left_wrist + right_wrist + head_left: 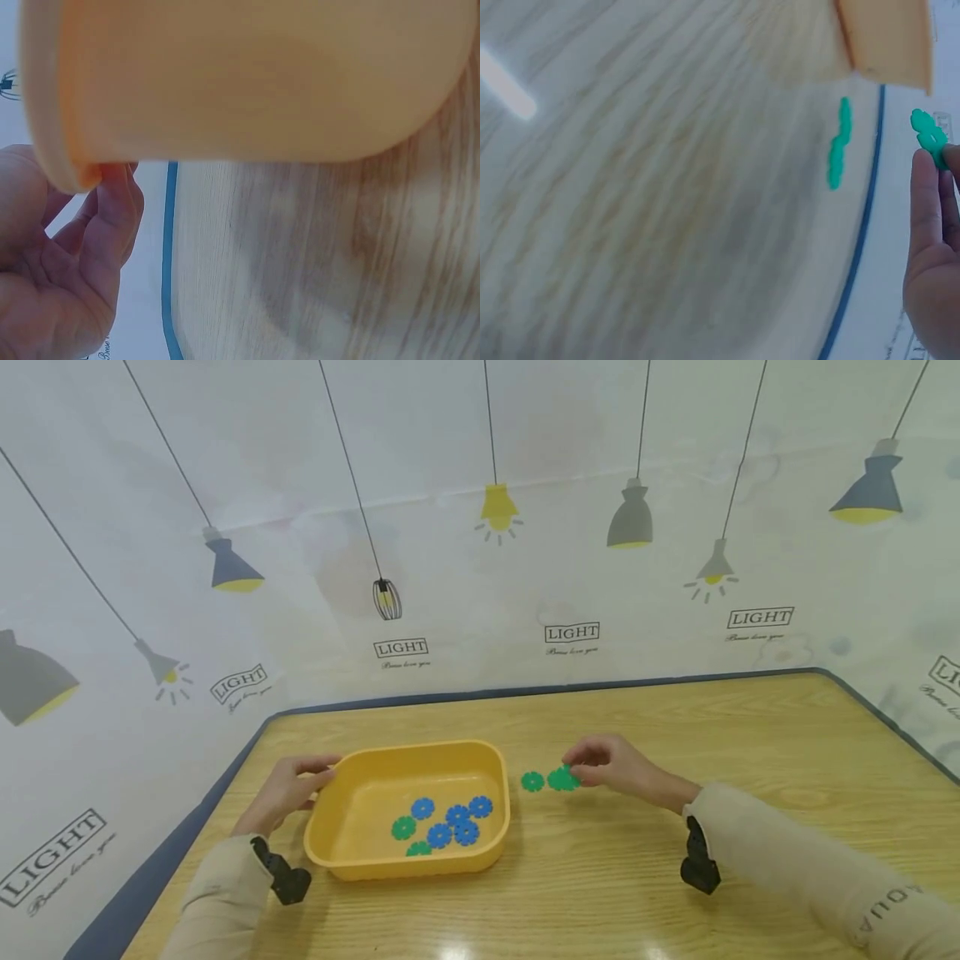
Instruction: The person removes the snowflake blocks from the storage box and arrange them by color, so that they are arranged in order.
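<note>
A yellow plastic tray (408,864) stands on the wooden table, with several blue notched discs (439,836) and two green ones (403,828) visible inside it. At its far left corner my left hand (288,789) grips the rim, fingers tucked beneath the lip (64,176). To the right of the tray, my right hand (617,770) pinches green notched discs (931,138) between thumb and fingers, held above the tabletop. Other green notched discs (840,142) lie on the table between that hand and the tray; in the head view one (532,781) shows apart from the cluster.
The wooden table (600,877) has a dark blue edge (442,696) along its back. Behind it hangs a pale wall covering (465,610) printed with lamps and lettering. Each wrist wears a black camera mount (699,864).
</note>
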A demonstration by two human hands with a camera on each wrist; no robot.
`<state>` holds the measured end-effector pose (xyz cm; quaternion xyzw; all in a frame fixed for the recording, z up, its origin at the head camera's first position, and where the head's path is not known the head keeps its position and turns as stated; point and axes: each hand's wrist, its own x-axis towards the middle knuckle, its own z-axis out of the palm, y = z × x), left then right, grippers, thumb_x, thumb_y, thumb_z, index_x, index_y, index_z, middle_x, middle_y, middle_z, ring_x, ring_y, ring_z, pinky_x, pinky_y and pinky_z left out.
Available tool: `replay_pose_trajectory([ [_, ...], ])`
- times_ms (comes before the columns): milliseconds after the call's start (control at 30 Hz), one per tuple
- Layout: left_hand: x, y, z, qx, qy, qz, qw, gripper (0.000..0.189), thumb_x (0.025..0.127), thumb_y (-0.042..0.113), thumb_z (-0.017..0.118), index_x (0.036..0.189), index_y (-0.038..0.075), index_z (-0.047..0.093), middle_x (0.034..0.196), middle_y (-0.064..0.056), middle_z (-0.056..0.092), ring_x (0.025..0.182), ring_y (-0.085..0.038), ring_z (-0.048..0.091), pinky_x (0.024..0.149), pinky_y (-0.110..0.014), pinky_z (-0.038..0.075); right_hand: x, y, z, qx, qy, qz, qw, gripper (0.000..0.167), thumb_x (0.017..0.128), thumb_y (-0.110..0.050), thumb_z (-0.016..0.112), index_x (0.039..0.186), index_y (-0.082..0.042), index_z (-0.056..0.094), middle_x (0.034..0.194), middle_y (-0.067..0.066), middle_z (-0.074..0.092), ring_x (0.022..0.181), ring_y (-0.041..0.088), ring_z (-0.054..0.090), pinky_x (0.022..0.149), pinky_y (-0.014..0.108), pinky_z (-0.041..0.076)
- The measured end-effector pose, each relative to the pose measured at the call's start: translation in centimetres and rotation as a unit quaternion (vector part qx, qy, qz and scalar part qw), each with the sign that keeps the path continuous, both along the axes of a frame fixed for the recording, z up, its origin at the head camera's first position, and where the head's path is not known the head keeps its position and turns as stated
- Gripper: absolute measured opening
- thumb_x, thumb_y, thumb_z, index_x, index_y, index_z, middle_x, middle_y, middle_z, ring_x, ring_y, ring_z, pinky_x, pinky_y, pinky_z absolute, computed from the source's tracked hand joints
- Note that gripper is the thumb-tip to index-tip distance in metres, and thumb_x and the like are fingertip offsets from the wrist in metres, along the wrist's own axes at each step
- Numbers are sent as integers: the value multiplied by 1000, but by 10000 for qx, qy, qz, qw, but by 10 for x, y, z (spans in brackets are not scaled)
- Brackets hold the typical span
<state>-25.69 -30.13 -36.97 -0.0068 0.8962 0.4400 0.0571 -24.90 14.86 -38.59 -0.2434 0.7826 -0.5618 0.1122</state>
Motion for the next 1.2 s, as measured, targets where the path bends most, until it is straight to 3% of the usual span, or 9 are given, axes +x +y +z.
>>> replay_pose_trajectory([
  [233,0,-1,-2,75,43,-5,10000,36,89,11,51,123,-3,50,105,-18,56,84,-20,55,65,-34,51,-7,16,-24,360,364,-445,9977,21,85,-3,57,100,11,58,90,20,58,77,19,56,66,31,51],
  [467,2,-1,-2,80,15,-12,10000,37,89,12,51,123,-3,49,105,-18,55,83,-19,54,65,-33,51,-13,23,-34,1010,671,-822,9892,15,83,-6,59,96,3,63,89,10,61,81,19,54,68,26,46],
  [667,1,-3,-2,87,1,32,10000,37,89,13,51,123,-3,49,105,-18,54,79,-16,54,64,-32,51,-16,23,-33,1258,505,-896,9867,15,83,-4,59,95,4,62,87,9,60,79,19,55,64,27,47],
  [900,2,-2,1,47,-22,59,10000,38,90,13,51,124,-3,49,106,-18,54,80,-16,55,64,-31,51,-21,17,-29,1692,640,-821,9801,15,82,-3,59,94,5,63,86,9,60,76,18,53,64,29,45],
  [1200,2,0,1,86,19,22,10000,38,89,13,52,123,-3,49,105,-18,55,76,-14,54,62,-30,51,-24,13,-30,1727,678,-860,9789,13,81,0,58,92,7,62,83,10,59,74,19,54,60,29,46],
])
